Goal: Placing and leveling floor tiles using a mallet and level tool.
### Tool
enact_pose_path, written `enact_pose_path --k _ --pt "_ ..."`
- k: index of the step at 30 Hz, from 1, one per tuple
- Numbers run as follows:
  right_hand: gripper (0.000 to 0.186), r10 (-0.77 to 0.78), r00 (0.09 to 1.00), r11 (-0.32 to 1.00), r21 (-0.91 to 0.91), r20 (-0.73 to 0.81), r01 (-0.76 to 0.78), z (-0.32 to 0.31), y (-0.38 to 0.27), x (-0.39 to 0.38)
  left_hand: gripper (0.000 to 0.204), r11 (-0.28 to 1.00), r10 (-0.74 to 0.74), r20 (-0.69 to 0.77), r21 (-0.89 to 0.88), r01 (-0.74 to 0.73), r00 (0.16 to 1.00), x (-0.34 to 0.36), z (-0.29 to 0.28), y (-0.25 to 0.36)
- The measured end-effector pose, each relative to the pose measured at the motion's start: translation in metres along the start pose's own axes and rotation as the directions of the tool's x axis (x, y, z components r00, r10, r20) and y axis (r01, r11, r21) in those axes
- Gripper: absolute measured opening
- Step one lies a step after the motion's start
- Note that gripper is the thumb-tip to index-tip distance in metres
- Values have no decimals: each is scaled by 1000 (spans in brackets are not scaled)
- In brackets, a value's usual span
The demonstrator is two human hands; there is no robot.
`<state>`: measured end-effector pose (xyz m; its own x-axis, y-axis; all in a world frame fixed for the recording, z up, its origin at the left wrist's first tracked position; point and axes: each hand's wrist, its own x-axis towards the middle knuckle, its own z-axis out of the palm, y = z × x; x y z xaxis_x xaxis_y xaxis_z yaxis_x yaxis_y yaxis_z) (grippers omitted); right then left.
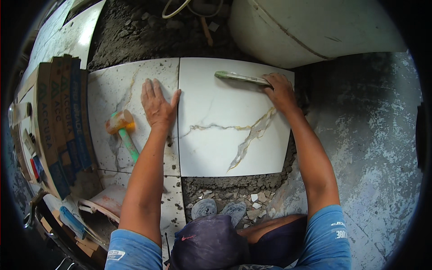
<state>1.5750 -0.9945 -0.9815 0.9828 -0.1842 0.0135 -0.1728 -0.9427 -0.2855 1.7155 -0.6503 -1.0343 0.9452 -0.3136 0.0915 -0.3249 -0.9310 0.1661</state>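
Head: slim green-tipped bar [240,78] gripped by right hand [281,90] near right edge of white veined tile [211,150], left hand [159,105] spread flat on mortar-speckled tile [105,92] by dark joint [179,139].

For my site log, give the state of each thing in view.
Left hand, open, palm down
Right hand, closed on the bar-shaped tool
Bar-shaped tool, held at one end
White tile, lying flat, mostly clean
Speckled tile, flat, dirty
Mallet, lying down, not held
Cartons, standing on edge
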Motion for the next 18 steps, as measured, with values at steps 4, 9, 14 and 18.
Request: enact_pose_path --k 4,9,14,18 --pt "47 -87 959 996 1 -269 91 -51 -8 0 81 999 -14 22 51 13 1000 -1 -6 -5" --pt "32 -315 303 940 -252 -899 230 -204 7 12 83 999 -31 89 30 29 995 -1 -6 -3" --pt "15 52 445 980 -39 -894 -193 -289 45 29 83 999 -10 81 36 7 997 -1 1 -7" --pt "6 -572 620 467 -835 -537 -292 -293 47 52 84 998 -6 79 58 1 997 1 3 -10"
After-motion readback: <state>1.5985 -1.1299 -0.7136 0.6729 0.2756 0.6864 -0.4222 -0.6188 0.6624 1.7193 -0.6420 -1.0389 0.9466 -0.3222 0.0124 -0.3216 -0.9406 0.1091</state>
